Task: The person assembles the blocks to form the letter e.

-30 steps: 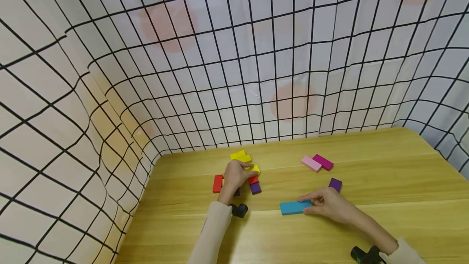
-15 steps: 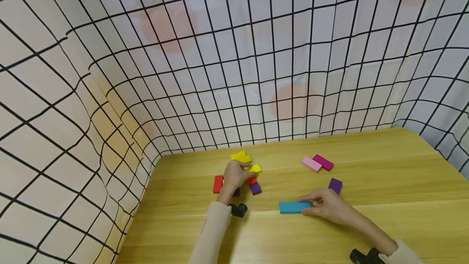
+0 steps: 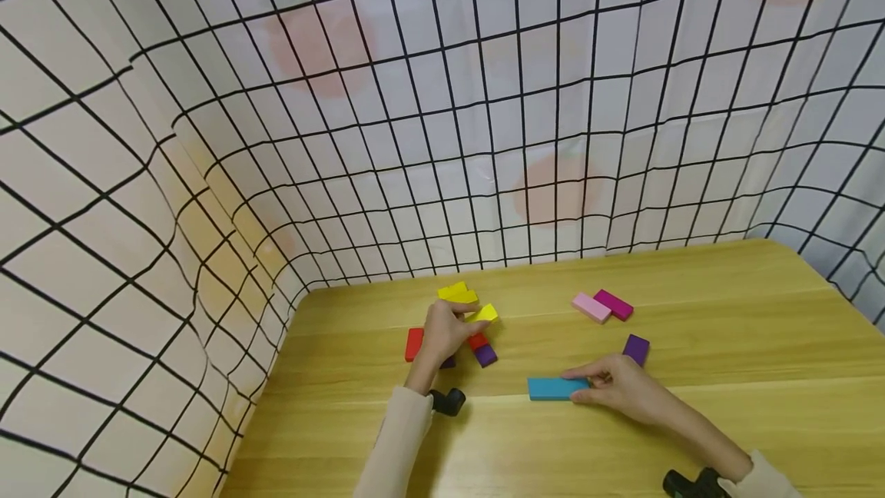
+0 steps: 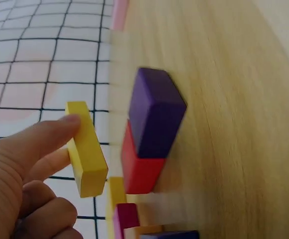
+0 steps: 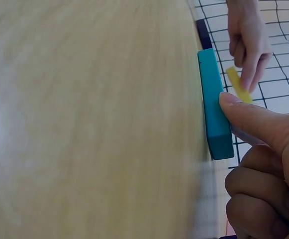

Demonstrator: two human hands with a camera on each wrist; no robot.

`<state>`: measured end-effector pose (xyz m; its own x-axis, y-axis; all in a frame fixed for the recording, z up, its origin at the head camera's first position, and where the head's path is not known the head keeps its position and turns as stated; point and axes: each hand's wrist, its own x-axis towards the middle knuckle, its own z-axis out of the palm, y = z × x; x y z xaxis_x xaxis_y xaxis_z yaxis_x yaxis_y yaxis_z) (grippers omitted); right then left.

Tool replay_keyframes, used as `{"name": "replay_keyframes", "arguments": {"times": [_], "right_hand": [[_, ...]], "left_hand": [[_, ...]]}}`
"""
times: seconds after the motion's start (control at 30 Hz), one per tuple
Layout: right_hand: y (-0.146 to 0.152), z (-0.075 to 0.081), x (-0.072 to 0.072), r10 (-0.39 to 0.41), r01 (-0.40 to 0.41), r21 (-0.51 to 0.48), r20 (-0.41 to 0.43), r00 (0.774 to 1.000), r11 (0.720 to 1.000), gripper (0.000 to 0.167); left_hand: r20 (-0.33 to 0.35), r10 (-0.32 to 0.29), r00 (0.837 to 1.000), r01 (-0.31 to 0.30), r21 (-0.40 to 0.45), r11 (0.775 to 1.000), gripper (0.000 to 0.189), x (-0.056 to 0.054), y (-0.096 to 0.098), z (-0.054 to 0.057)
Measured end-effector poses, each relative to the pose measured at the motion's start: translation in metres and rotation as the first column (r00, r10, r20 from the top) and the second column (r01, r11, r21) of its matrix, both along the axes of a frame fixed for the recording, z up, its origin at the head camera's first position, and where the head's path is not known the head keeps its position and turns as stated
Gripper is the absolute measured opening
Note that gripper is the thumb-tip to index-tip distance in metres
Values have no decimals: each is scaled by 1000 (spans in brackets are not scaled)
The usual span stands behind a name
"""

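My left hand (image 3: 445, 329) pinches a yellow block (image 4: 88, 152) between thumb and fingertip. In the left wrist view this block is tilted and apart from the red block (image 4: 140, 169) and purple block (image 4: 155, 112) that touch each other on the table. On the right, the thumb and a finger of my right hand (image 3: 622, 386) pinch the right end of a long blue block (image 3: 549, 389). The blue block lies flat at the table's middle, as far as the head view shows. A dark purple block (image 3: 636, 349) is partly hidden behind the right hand.
Two yellow blocks (image 3: 458, 293) lie behind the left hand, and a red block (image 3: 413, 345) lies left of it. Farther right, a pink block (image 3: 591, 308) touches a magenta block (image 3: 614, 304). A grid-patterned curtain (image 3: 429, 137) borders the wooden table (image 3: 525, 452) behind and at both sides.
The yellow block in my left hand has turned slightly and now sticks out farther to the right of the fingers. The blue block has straightened a little. Both hands stay nearly in place.
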<state>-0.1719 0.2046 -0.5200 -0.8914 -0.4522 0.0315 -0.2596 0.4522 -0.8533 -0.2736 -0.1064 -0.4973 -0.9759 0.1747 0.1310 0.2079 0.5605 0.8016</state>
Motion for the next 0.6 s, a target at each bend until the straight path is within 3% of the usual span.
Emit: {"name": "replay_keyframes", "arguments": {"times": [0.2, 0.4, 0.6], "right_hand": [[2, -1, -1, 9, -9, -13, 3, 1000, 1000, 35], [5, -3, -2, 21, -21, -25, 15, 1000, 999, 34], [4, -4, -2, 19, -18, -25, 22, 1000, 1000, 35]], "left_hand": [[67, -135, 989, 132, 39, 990, 31, 26, -4, 7], [94, -218, 971, 223, -44, 974, 27, 53, -10, 3], [102, -283, 954, 292, -98, 951, 27, 70, -13, -3]]}}
